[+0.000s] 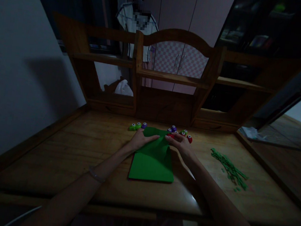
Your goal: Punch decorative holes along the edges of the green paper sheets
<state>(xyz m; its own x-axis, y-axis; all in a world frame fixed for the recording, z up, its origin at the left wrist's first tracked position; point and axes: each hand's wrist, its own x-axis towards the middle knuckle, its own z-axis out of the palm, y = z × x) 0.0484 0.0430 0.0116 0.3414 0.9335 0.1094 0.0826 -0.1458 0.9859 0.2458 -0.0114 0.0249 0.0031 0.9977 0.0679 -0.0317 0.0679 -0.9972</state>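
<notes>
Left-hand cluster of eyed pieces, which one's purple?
The purple piece is the rightmost of the three visible there, just beyond the left hand; the other two are green.

Setting: a room in a home. Indicators: a wooden surface (83, 149) with a built-in shelf unit (169, 78); a garment (141, 27) hanging at upper center-left; checkered cabinet doors (169, 56) at upper center; a dark cabinet (254, 27) at upper right.
</notes>
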